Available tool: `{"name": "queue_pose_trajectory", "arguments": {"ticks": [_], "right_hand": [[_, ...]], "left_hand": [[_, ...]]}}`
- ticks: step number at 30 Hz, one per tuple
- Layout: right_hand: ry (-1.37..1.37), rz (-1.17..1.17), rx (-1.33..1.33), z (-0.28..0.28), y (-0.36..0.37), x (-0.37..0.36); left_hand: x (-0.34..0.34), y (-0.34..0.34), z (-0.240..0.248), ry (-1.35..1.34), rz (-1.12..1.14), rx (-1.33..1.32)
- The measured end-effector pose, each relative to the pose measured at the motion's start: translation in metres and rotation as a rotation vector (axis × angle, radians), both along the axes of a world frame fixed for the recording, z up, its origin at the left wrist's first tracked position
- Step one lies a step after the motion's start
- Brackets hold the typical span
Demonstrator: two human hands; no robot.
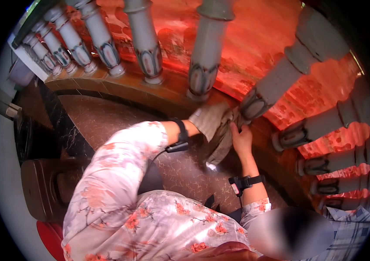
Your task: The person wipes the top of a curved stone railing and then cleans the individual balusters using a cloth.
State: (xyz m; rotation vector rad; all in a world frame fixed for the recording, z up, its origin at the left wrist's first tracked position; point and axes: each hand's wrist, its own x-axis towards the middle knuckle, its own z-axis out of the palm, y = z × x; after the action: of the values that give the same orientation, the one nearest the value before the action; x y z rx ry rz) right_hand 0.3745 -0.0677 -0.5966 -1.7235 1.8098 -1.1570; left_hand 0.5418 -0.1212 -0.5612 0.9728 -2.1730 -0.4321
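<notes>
A greyish-tan cloth (219, 141) is bunched at the foot of a white baluster (268, 90), on the inner side of the railing. My right hand (242, 138) pinches part of the cloth close beside that foot, thumb upward. From the left, my left hand (193, 126) reaches in under the cloth, which covers its fingers, so their grip is hidden. Part of the cloth hangs below toward the floor. Both wrists wear black straps with small devices.
More painted balusters (146, 48) stand along a curved brown ledge (167, 91), with red patterned sheeting (254, 35) behind them. At left is a brown plastic stool (37, 191) over a red object (50, 237). Plaid fabric (352, 226) shows at lower right. The floor (102, 115) is brown and marbled.
</notes>
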Motion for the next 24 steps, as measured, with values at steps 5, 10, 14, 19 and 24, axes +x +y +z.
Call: {"name": "queue_pose_trajectory", "arguments": {"ticks": [5,10,14,19,24], "right_hand": [[-0.068,-0.067,-0.871,0.185,-0.062,0.052],[0.1,-0.01,-1.152,0.248,-0.151,0.084],[-0.158,0.189,-1.002,0.186,-0.164,0.119],[-0.206,0.191,-0.766,0.065,-0.142,0.116],[0.115,0.013,-0.626,-0.034,-0.116,0.115]], "left_hand": [[0.099,-0.06,0.124,-0.556,0.387,-0.36],[0.113,-0.039,0.199,-0.644,0.257,0.109],[0.081,-0.081,0.174,-0.407,0.369,-0.41],[0.063,-0.091,0.089,-0.344,0.346,-0.255],[0.076,-0.094,-0.029,-0.376,0.31,-0.343]]}}
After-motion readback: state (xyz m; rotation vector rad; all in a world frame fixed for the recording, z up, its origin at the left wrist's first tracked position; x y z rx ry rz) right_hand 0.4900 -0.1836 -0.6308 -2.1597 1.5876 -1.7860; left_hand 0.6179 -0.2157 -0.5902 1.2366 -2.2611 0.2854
